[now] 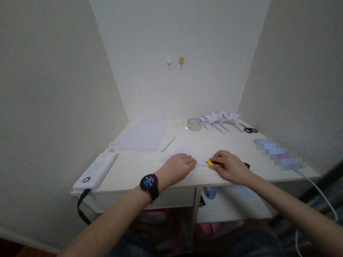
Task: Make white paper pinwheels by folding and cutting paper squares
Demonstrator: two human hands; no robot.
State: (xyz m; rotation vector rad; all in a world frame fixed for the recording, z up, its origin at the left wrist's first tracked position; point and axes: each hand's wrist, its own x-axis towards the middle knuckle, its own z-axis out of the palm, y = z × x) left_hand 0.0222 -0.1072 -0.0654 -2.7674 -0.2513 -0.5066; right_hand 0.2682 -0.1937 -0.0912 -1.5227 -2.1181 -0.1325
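A white sheet of paper point(182, 150), folded to a triangular shape, lies near the front of the desk. Over its front part my left hand point(178, 168) rests flat with outstretched fingers, hiding some of the sheet. My right hand point(230, 166) is closed around a yellow and black utility knife point(214, 163). The knife's tip points left and sits at the paper's right corner; whether the blade touches the sheet is too small to tell. Behind the folded sheet lies a thin white paper stick point(169, 143).
White sheets point(143, 136) lie at the back left of the desk point(127, 172). At the back stand a tape roll point(194, 123) and several paper pinwheels point(220, 119), with black scissors point(248, 128) beside them. A white device point(97, 170) lies left; a blurred-out object point(278, 153) lies right.
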